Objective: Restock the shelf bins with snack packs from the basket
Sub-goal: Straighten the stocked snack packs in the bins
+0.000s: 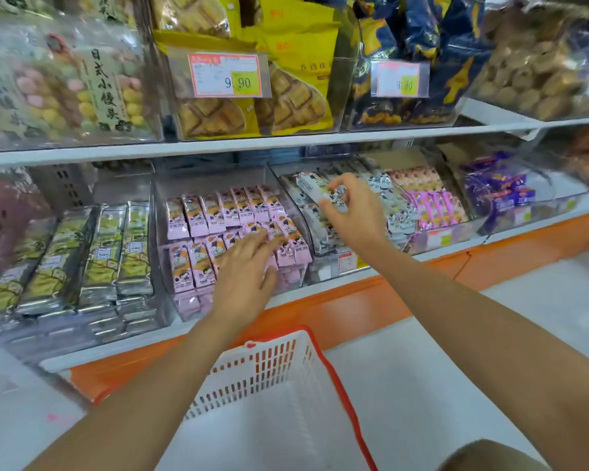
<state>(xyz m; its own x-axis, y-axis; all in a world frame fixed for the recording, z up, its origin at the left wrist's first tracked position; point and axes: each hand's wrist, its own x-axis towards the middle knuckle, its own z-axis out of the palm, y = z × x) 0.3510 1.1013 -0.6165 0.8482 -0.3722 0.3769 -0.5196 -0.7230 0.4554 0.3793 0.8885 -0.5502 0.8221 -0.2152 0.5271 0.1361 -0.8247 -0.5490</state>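
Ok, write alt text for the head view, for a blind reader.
A right hand pinches a white snack pack over a clear shelf bin; the left hand lies flat on pink packs in the next bin. A red-rimmed white basket sits below.

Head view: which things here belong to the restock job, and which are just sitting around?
Job: basket; left hand flat on pink packs; right hand pinching white pack.
Idle: green packs; yellow bags; blue bags; purple packs; price tags.
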